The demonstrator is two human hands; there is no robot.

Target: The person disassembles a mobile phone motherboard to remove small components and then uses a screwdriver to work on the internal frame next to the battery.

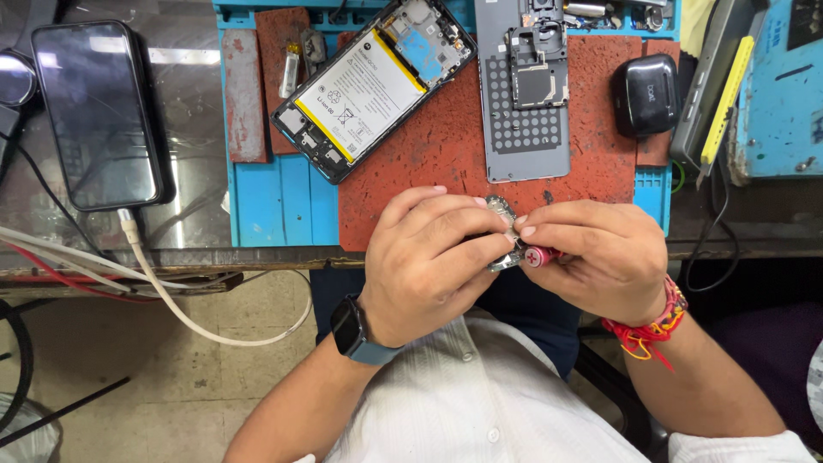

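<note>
You had both hands together at the near edge of the bench, over your lap. Your left hand (437, 261) was curled, its fingers pinching one small silver metal part (501, 214) against the thumb. Your right hand (600, 257) was closed around one tool with a red end (540, 255), the tip of which met the metal part between your two thumbs (how the tip sat on the part, you could not tell from this view).

Beyond your hands lay one red work mat (446, 146) on a blue bench tray (274, 201). On the mat rested one opened phone (373, 81), tilted, its white battery showing, and just to its right one grey back plate (525, 129) dotted with holes, with one dark inner cover (538, 64) lying on top of it. One black earbud case (647, 94) sat at the mat's right edge, and one yellow-handled tool (724, 103) lay further right.

To the far left, well apart from the mat, one whole phone (99, 111) lay screen up with one white cable (171, 296) plugged into its lower end. You wore one watch (351, 330) on the left wrist and one band of red thread (656, 326) on the right.
</note>
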